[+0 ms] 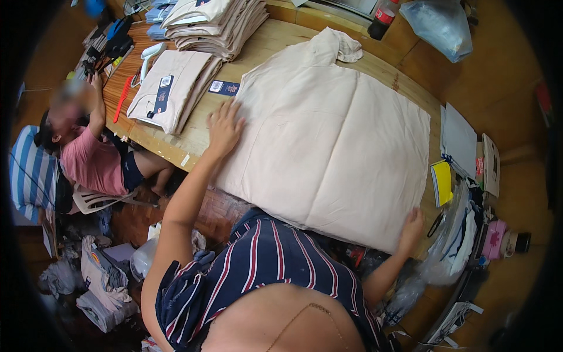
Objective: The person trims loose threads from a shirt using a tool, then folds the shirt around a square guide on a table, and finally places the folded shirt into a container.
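A large cream garment [331,135] lies spread flat on the wooden table [170,149], its collar end toward the far side. My left hand [224,128] rests flat with spread fingers on the garment's left edge. At the garment's near right corner, by the table's front edge, my right hand [411,227] presses on the cloth. Neither hand grips anything.
Folded cream garments with dark tags [173,88] lie left of the spread one, and a taller stack [217,23] stands behind. A seated person in a pink top [91,158] is at the table's left end. Papers, a yellow pad [442,182] and plastic bags sit at the right. A bottle [382,17] stands at the back.
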Demonstrator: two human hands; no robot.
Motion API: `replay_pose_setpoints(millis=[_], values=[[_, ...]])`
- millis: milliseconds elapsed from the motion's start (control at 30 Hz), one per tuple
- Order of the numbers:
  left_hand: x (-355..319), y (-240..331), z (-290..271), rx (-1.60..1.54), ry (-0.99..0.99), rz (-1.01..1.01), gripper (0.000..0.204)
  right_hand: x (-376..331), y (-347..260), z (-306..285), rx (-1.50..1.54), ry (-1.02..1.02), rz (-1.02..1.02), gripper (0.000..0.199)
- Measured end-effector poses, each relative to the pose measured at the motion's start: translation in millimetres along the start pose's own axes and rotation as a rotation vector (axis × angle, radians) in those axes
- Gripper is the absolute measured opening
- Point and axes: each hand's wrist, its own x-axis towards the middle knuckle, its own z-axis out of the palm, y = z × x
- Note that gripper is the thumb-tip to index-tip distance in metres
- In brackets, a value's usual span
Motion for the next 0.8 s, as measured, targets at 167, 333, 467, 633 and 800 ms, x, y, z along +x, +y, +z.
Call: replay_pose_setpoints(millis=[167,333,467,633,800], values=[[86,1,33,0.188,-0.259,-0.049,0.048,41,-37,35,-0.204,0.191,-0.355,0.035],[119,9,42,0.216,-0.178,-0.136,0.047,110,-41,27,-0.193,-0.022,-0.139,0.038],[141,43,56,0.163,-0.168,0.005,0.047,171,-88,59,-0.184,0.301,-0.515,0.048],[170,35,75,0.165,-0.283,-0.048,0.048,230,-73,92,-0.317,0.199,-0.249,0.041],[161,44,75,0.237,-0.153,0.038,0.048,294,-36,34,-0.368,0.323,-0.088,0.027]])
